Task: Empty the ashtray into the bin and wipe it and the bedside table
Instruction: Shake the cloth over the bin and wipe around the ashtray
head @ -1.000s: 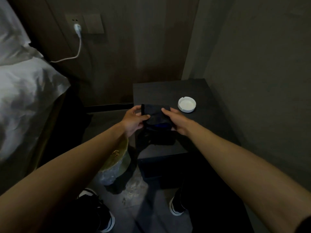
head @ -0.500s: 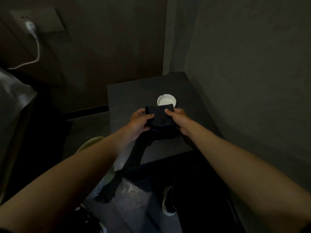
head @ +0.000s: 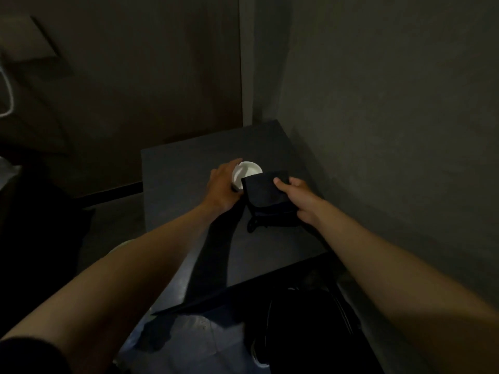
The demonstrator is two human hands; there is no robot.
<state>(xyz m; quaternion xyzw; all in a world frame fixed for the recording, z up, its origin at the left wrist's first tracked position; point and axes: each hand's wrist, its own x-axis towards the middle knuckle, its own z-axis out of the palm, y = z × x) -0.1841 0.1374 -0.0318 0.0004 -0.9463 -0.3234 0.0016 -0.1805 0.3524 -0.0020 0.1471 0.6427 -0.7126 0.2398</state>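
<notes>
**Left hand leaves the cloth for the ashtray**

Since half a second ago, both hands no longer share the dark cloth (head: 266, 195): my left hand (head: 222, 188) has let go and moved to the white ashtray (head: 247, 172), its fingers curled round the near-left rim, while my right hand (head: 295, 197) alone pinches the cloth by its upper right edge, thumb on top. The view has also swung right, so the bed has left the frame.

The ashtray stands upright on the dark desk (head: 183, 184), toward the back, with the cloth overlapping its near-right edge. I judge it rigid, glazed and breakable, light enough for one hand; a grip across the rim, thumb opposite fingers, should hold it level. Its bowl looks pale; whether ash remains I cannot tell. The cloth is soft and limp, its lower part hanging folded onto the desk.

The desk top is flat and matte, set in a corner between a grey wall (head: 391, 103) and a brown panel (head: 148, 76). The room is dim.
</notes>
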